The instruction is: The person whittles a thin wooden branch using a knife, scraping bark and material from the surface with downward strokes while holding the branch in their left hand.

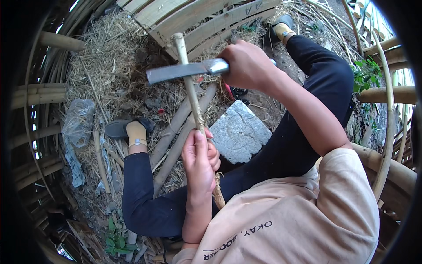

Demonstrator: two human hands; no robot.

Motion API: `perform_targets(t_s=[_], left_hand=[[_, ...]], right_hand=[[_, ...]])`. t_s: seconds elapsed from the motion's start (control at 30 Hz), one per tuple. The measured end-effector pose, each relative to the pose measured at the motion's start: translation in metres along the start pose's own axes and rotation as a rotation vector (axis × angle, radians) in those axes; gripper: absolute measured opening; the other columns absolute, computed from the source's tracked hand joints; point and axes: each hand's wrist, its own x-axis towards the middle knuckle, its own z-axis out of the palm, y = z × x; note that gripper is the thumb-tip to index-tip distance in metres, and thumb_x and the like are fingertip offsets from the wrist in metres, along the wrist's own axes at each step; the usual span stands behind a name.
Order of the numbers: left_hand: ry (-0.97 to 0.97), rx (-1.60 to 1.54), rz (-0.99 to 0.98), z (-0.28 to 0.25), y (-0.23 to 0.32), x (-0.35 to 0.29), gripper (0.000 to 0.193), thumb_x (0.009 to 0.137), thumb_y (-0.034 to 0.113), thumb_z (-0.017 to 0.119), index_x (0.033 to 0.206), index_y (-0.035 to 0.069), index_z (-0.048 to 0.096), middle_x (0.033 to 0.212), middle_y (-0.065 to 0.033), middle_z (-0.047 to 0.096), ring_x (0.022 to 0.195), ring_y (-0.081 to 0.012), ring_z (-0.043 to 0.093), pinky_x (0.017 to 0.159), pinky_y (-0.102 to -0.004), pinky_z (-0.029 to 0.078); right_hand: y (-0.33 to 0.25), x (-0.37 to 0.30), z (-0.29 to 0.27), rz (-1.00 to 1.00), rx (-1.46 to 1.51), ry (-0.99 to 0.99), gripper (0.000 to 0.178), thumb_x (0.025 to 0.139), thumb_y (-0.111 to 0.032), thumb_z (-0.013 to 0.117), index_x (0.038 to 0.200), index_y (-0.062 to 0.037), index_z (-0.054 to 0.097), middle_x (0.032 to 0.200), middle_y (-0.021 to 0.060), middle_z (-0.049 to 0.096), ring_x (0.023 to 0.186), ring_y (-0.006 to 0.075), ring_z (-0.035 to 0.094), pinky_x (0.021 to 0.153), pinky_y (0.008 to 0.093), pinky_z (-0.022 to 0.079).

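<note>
My left hand (200,160) is closed around a long wooden stick (193,101), which rises away from me at a slight tilt. Rough, shaggy bark shows on the stick near my fingers and at its lower end by my lap. In my right hand (246,66) is a metal chopping knife (182,71) with a broad, square-ended blade pointing left. That blade crosses in front of the stick's upper part; whether it touches the wood I cannot tell. My right fingers hide most of the handle.
A grey stone block (239,132) lies between my legs. Bamboo poles (178,127) rest on the straw-strewn ground beside it. A wooden slatted crate (193,22) stands ahead. At left are a clear plastic bag (79,123) and bamboo rails (41,94); more bamboo (389,94) stands at right.
</note>
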Motion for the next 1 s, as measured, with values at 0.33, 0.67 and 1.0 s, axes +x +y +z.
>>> perform_targets(t_s=[0.33, 0.67, 1.0], left_hand=[[-0.036, -0.039, -0.018, 0.002, 0.002, -0.007, 0.022, 0.109, 0.031, 0.042, 0.103, 0.011, 0.052, 0.06, 0.009, 0.029, 0.043, 0.0004, 0.019, 0.039, -0.0197, 0.014], [-0.026, -0.041, -0.015, 0.003, 0.003, -0.002, 0.023, 0.109, 0.031, 0.043, 0.102, 0.011, 0.052, 0.06, 0.0091, 0.029, 0.044, 0.001, 0.02, 0.039, -0.019, 0.014], [-0.029, -0.031, -0.034, 0.001, -0.001, 0.002, 0.023, 0.109, 0.031, 0.043, 0.103, 0.011, 0.053, 0.061, 0.0097, 0.029, 0.044, 0.0011, 0.02, 0.039, -0.0187, 0.014]], right_hand=[[0.02, 0.008, -0.001, 0.072, -0.043, 0.023, 0.019, 0.071, -0.015, 0.068, 0.086, -0.0064, 0.075, 0.077, 0.0171, 0.071, 0.073, 0.0353, 0.071, 0.073, 0.0443, 0.059], [0.033, 0.025, -0.003, 0.19, -0.089, 0.025, 0.023, 0.07, -0.015, 0.069, 0.09, -0.0068, 0.076, 0.077, 0.0179, 0.071, 0.073, 0.0354, 0.071, 0.072, 0.0434, 0.059], [0.022, 0.017, -0.004, 0.206, -0.035, -0.094, 0.023, 0.071, -0.014, 0.068, 0.092, -0.0062, 0.076, 0.081, 0.019, 0.071, 0.074, 0.0358, 0.071, 0.068, 0.0438, 0.059]])
